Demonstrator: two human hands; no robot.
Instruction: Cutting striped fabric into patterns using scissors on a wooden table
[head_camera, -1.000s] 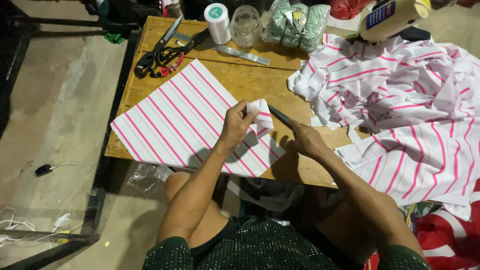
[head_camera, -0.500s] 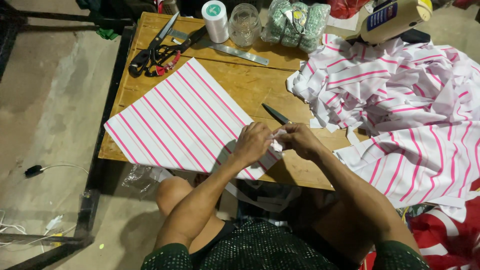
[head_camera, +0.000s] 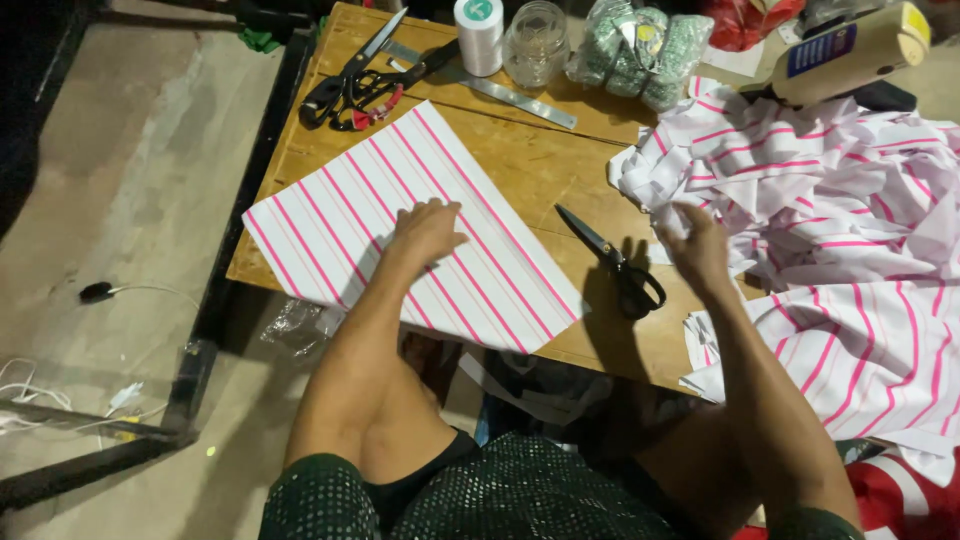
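A folded white cloth piece with pink stripes (head_camera: 350, 205) lies flat on the wooden table (head_camera: 530, 165). My left hand (head_camera: 425, 232) rests palm down on its middle, fingers spread. My right hand (head_camera: 695, 250) hovers open over the table's right side, at the edge of a heap of the same striped fabric (head_camera: 830, 190), holding nothing. Small black scissors (head_camera: 615, 265) lie on the wood between my two hands.
Large black shears (head_camera: 350, 85), a metal ruler (head_camera: 500, 90), a thread spool (head_camera: 479, 35), a glass jar (head_camera: 536, 42) and bagged green items (head_camera: 640, 55) line the far edge. A beige cutting machine (head_camera: 850, 50) sits on the fabric heap. Cables lie on the floor at left.
Both hands were together at the cloth's near right corner. Now they have parted: the left lies flat on the cloth, the right has swung toward the fabric heap. The cloth lies smooth.
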